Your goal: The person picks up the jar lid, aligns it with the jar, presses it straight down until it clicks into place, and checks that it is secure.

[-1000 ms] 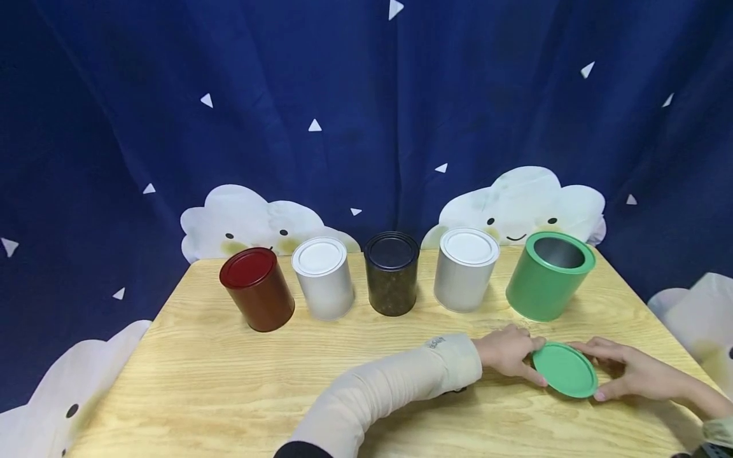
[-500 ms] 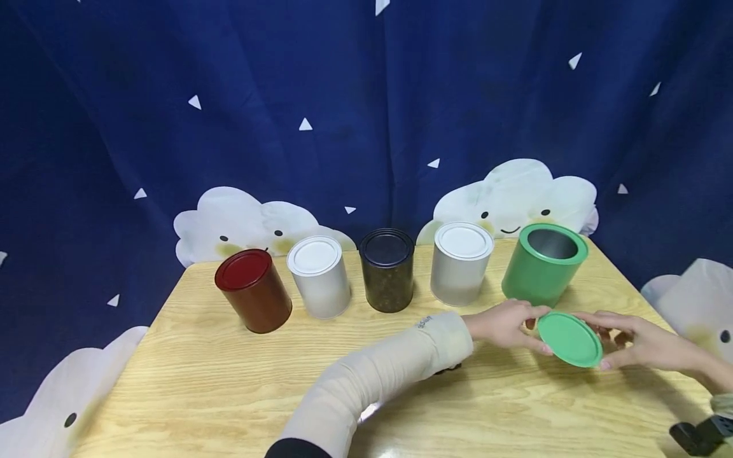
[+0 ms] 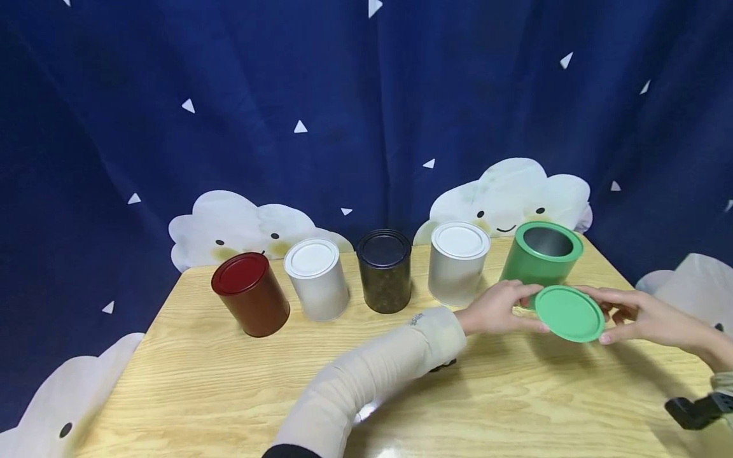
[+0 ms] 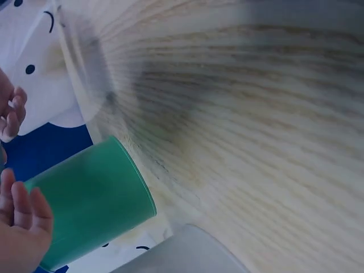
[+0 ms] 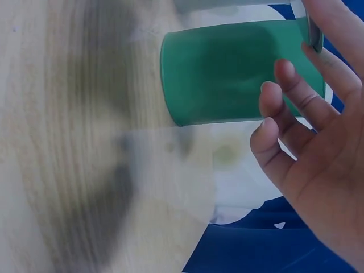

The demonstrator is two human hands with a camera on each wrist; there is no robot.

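Note:
A round green lid [image 3: 569, 313] is held between both hands above the table, in front of the green can in the head view. My left hand [image 3: 501, 307] pinches its left edge between thumb and fingers. On the opposite edge, my right hand [image 3: 647, 316] grips the rim the same way. The green can [image 3: 535, 264] stands uncovered, its grey inside showing. Both wrist views show the can's side, with the left hand [image 4: 23, 227] and right hand [image 5: 318, 119] next to it; in the right wrist view a sliver of the lid's edge shows between the fingers.
Left of the green can stand a lidded white can [image 3: 458, 270], a black can [image 3: 385, 273], another white can [image 3: 317, 280] and a dark red can [image 3: 252, 296], all in a row. A blue curtain [image 3: 258, 95] hangs behind the wooden table [image 3: 229, 394].
Both hands have raised the green lid from low over the table and moved it toward the green can. The head view has shifted slightly. The cans stand where they were.

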